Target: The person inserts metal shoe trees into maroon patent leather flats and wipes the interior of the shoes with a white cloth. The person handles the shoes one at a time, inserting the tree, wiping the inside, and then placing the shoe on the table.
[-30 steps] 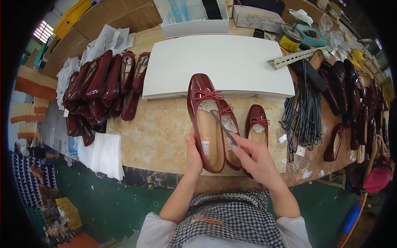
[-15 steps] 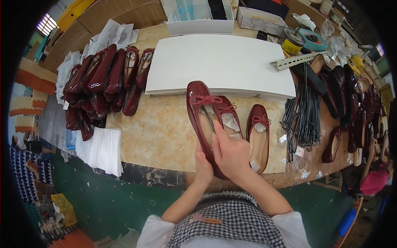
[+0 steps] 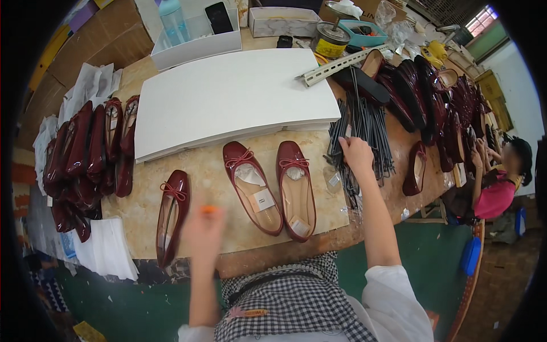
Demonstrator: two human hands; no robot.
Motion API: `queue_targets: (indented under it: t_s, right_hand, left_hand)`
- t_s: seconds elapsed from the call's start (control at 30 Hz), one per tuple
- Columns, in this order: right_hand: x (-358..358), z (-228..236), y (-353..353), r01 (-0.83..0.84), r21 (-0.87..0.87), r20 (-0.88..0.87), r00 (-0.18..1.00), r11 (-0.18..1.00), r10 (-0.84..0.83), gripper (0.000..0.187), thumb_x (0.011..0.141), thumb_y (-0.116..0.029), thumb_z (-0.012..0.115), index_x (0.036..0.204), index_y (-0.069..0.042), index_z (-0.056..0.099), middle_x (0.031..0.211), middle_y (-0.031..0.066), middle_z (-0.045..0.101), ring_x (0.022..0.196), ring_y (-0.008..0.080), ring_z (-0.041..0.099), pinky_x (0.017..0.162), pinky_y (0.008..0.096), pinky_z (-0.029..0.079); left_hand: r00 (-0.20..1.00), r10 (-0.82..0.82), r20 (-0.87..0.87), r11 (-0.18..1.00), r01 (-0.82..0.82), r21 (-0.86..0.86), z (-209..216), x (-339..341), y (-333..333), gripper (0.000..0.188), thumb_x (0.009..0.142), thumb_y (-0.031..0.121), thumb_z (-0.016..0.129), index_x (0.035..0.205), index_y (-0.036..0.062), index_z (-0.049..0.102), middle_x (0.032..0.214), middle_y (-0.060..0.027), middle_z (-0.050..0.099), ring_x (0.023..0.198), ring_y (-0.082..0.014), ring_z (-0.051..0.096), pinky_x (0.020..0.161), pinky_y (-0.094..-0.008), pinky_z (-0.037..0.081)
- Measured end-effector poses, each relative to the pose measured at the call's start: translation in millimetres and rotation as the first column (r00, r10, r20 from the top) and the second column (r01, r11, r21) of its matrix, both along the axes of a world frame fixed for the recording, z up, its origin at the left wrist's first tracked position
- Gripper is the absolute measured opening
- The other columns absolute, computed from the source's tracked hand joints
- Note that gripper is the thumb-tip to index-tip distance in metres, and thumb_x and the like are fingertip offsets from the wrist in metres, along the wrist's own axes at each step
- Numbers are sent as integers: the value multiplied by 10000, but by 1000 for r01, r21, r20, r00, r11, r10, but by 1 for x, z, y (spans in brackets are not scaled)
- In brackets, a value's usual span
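Presently, observed the left hand [image 3: 204, 233] blurred by motion, with a small orange item [image 3: 210, 210] at the fingers; cannot tell, through the blur, fingers apart from fingers together. Located one burgundy shoe [image 3: 172, 219] just left of those fingers, and a second shoe [image 3: 252, 191] and third shoe [image 3: 294, 191] side by side to their right, with paper inside. Noted the right hand [image 3: 358, 153] at a bundle of dark rods [image 3: 380, 151], fingers bent over it; cannot confirm clamping on any rod. Recorded a slotted rail [image 3: 342, 66] beyond the right fingers.
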State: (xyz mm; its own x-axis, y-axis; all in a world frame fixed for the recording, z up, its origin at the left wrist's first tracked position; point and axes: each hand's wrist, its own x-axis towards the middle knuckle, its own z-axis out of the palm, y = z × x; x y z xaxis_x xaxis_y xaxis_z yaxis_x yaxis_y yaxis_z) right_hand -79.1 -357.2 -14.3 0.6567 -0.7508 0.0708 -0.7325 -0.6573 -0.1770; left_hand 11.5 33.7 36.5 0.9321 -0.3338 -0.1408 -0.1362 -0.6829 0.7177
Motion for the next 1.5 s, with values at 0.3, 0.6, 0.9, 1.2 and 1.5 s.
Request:
queue_targets:
  t_s: [0.3,0.6,0.9,1.2,1.5]
  right_hand:
    - [-31,51,58,-153,323,497,867,934,-30,183,880,-121,635,1020,-10,600,564,54,620,460,78,526,462,260,394]
    - [3,117,209,-556,740,504,831,379,237,363,927,-132,570,1275,-29,566,549,78,394,493,101,356,473,296,323]
    - [25,122,236,-630,436,582,742,643,332,308,918,-146,570,1196,-23,622,514,133,522,417,253,529,439,364,388]
    - [31,69,258,-614,133,502,718,778,481,343,887,-205,586,1178,-25,605,525,138,575,446,299,589,426,415,451]
    - [-7,47,107,-369,291,560,814,883,155,210,931,-213,546,1036,-84,675,731,153,674,656,310,669,589,414,528]
  left_hand:
    - [301,-513,-804,429,-721,-544,-42,-24,-11,617,927,437,466,1310,-47,478,1115,-228,630,884,-327,663,749,-383,566]
    - [835,-226,-501,499,-343,-796,-50,-1,-8,694,956,501,435,1441,22,304,1331,-136,498,1233,-210,479,1004,-347,412]
    - [962,-98,-255,567,-156,-809,-25,-17,-20,902,893,690,410,1427,-27,293,1296,-147,505,1177,-215,519,984,-348,419]
    - [993,-16,-117,693,-74,-717,-47,-38,-25,942,895,748,111,1487,26,237,1438,-131,409,1309,-249,407,1091,-363,304]
    - [975,58,217,977,-11,-213,-24,-3,31,522,859,138,652,1324,-21,474,1238,-170,561,1102,-277,559,954,-365,439]
